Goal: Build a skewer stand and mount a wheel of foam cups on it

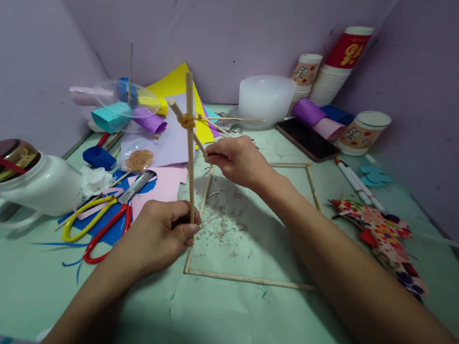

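Observation:
Several thin wooden sticks are joined into a frame by yellowish rubber bands (187, 121), raised above the table. My left hand (165, 237) is closed round the lower end of the long upright stick (191, 160). Farther forward, my right hand (238, 160) pinches the end of a shorter stick (200, 145) that crosses the upright one at the band. Two thinner sticks reach away to the right behind the crossing. Beneath my right forearm, a rectangle of thin sticks (238, 278) lies flat on the green table, with small shavings (226, 230) inside it.
Scissors (125, 201), coloured paper (178, 84), a bag of rubber bands (140, 159) and a white mug (49, 183) are on the left. At the back stand a white bowl (263, 98) and stacked paper cups (330, 83). A phone (307, 139), markers (359, 185) and floral cloth (379, 226) lie right.

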A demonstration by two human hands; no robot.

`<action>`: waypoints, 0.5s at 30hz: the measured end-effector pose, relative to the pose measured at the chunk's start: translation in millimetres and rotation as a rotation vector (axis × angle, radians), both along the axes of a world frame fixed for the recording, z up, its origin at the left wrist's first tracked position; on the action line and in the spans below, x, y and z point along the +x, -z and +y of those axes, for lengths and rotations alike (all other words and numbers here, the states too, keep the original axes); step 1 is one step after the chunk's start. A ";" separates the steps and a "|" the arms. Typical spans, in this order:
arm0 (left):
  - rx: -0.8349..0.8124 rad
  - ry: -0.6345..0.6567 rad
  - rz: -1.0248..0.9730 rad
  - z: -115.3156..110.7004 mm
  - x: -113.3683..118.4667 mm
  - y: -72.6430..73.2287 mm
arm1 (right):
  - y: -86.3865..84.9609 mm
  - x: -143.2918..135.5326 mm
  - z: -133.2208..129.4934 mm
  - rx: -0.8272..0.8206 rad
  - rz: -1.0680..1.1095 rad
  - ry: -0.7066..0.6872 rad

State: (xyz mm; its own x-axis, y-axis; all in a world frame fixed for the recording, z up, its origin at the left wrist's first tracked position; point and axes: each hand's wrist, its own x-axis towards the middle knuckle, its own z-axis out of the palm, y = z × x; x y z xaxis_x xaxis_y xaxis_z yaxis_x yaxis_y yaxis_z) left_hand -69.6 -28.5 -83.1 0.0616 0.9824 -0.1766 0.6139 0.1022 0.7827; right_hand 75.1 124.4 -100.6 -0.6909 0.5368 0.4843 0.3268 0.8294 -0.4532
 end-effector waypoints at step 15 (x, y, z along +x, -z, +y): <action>-0.003 0.003 -0.003 1.4 -0.1 2.4 | 3.5 -1.2 -0.4 0.018 0.032 0.011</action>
